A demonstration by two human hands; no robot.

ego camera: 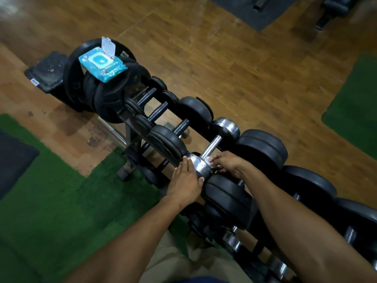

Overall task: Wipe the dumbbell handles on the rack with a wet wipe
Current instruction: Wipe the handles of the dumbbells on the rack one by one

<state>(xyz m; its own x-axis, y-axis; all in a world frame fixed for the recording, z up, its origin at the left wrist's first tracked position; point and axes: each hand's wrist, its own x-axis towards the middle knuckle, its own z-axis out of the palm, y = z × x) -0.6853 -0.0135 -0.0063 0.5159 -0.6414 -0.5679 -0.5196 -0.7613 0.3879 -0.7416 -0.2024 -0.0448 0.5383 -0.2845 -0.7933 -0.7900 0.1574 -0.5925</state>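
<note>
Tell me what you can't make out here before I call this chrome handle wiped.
Head view only:
- Wet wipe: a white scrap shows; right hand hides the rest.
- Chrome dumbbell: near end of its handle is under that hand.
- Left hand: palm contact hidden by its own back.
- Rack: cut off bottom right.
- Wipes pack: label unreadable.

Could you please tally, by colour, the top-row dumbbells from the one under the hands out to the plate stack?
Black dumbbells: 3
Chrome dumbbell: 1
Total: 4
</note>
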